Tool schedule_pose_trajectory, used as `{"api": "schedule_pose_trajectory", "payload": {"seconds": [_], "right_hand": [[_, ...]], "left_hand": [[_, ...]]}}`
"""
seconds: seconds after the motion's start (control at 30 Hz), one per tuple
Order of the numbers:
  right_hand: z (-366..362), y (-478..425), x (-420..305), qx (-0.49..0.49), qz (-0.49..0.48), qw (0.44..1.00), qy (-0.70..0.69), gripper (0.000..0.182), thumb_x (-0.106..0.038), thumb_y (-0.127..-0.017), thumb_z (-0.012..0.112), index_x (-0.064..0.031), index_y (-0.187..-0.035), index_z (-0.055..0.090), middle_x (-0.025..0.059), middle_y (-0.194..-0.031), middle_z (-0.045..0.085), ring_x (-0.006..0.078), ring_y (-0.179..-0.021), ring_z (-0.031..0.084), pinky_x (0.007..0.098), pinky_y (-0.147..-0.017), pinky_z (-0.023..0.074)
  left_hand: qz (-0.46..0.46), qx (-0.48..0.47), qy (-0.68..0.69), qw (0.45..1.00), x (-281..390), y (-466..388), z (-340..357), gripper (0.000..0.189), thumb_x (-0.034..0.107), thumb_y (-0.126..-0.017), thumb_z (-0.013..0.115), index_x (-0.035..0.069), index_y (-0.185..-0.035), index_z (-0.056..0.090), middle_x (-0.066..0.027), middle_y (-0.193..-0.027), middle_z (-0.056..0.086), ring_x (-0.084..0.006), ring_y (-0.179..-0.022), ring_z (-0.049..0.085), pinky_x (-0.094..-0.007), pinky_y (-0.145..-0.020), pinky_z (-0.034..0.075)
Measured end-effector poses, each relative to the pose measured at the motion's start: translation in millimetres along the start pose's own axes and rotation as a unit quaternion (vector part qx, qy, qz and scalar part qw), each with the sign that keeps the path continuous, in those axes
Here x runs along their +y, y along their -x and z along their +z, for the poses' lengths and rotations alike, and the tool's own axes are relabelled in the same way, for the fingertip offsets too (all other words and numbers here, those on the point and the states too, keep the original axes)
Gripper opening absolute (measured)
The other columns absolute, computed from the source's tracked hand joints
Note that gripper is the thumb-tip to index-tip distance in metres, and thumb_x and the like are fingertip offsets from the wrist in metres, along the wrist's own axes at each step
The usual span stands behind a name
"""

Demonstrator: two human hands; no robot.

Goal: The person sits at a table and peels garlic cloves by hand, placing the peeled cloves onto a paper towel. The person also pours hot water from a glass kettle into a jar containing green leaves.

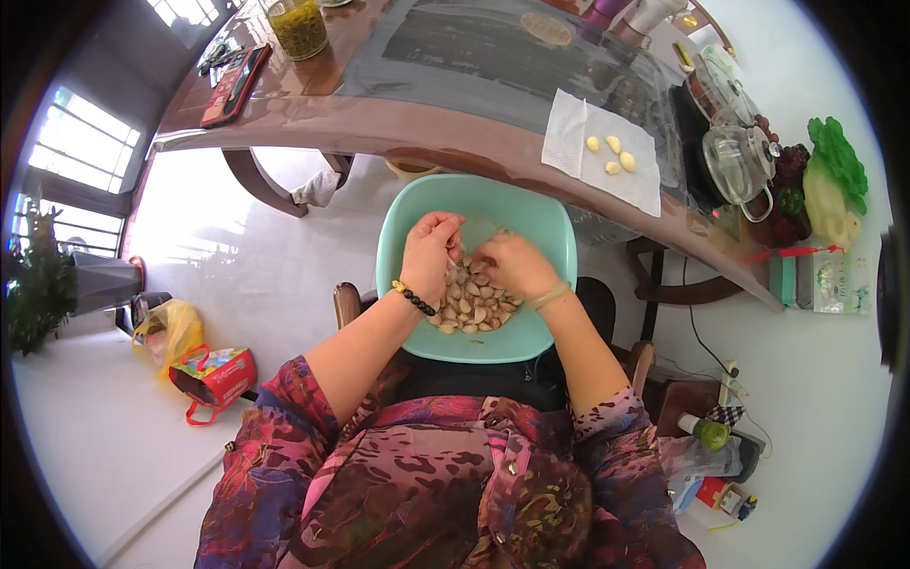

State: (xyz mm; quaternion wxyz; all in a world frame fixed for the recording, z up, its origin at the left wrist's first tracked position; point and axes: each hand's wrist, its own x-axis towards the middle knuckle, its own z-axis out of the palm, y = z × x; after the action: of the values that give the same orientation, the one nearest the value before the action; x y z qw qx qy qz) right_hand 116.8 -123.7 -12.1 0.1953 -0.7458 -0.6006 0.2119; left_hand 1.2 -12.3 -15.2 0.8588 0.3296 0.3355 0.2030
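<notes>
A mint-green plastic basin (483,352) rests on my lap below the table edge. Unpeeled garlic cloves (473,302) lie piled in its bottom. My left hand (430,249), with a beaded bracelet at the wrist, is over the left of the pile, thumb and fingertips drawn together; what they pinch is too small to make out. Over the right side, my right hand (515,263) wears a pale bangle, and its curled fingers reach down among the cloves, tips hidden. On the table, several peeled garlic cloves (626,162) sit on a white paper towel (561,142).
The wooden table (341,128) curves ahead, bearing a red phone (236,85), a glass jar (298,32), a glass-lidded pot (739,163) and a leafy vegetable (832,178). A red bag (217,384) stands on the floor at left, a green bottle (711,432) at right.
</notes>
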Motion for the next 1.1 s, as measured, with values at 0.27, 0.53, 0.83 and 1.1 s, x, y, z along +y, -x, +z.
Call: {"api": "schedule_pose_trajectory", "payload": {"seconds": [0.27,0.53,0.83,1.1], "right_hand": [[9.5,6.1,9.4,0.035,0.105,0.984,-0.137,0.015,-0.012,-0.072,0.061,-0.0039,-0.084,0.06,0.0112,-0.078,0.058,0.026,-0.073,0.056,0.0333,-0.067,0.045],[-6.3,4.8,5.8,0.084,0.198,0.775,-0.594,0.015,-0.014,-0.081,0.058,-0.0002,-0.085,0.06,0.0004,-0.076,0.056,0.0075,-0.064,0.05,0.021,-0.059,0.0414],[-8.4,8.4,5.1,0.071,0.234,0.652,-0.718,0.019,-0.019,-0.087,0.053,-0.0015,-0.092,0.058,0.0014,-0.075,0.056,0.0076,-0.061,0.05,0.018,-0.054,0.0414],[-1.1,10.5,6.5,0.068,0.251,0.666,-0.699,0.022,-0.022,-0.087,0.053,-0.0008,-0.089,0.058,0.0007,-0.071,0.053,0.0073,-0.059,0.048,0.0183,-0.05,0.0397]], "left_hand": [[-0.023,-0.039,-0.065,0.997,-4.0,-0.2,1.4,0.011,0.011,-0.086,0.05,0.001,-0.09,0.053,0.001,-0.062,0.046,-0.0063,-0.051,0.04,-0.0178,-0.046,0.032],[0.04,-0.103,-0.21,0.971,-0.5,9.7,11.9,0.02,0.014,-0.083,0.057,0.0,-0.098,0.058,0.0029,-0.063,0.049,-0.0033,-0.054,0.04,-0.0166,-0.048,0.032],[0.105,-0.094,-0.278,0.95,-8.2,8.1,9.1,0.017,0.013,-0.082,0.058,0.001,-0.094,0.062,0.0018,-0.068,0.056,-0.0019,-0.053,0.041,-0.0163,-0.047,0.033],[0.244,-0.062,-0.42,0.872,-12.5,13.8,9.4,0.013,0.009,-0.076,0.06,-0.001,-0.085,0.063,-0.0116,-0.07,0.061,-0.0168,-0.06,0.057,-0.0272,-0.054,0.044]]}}
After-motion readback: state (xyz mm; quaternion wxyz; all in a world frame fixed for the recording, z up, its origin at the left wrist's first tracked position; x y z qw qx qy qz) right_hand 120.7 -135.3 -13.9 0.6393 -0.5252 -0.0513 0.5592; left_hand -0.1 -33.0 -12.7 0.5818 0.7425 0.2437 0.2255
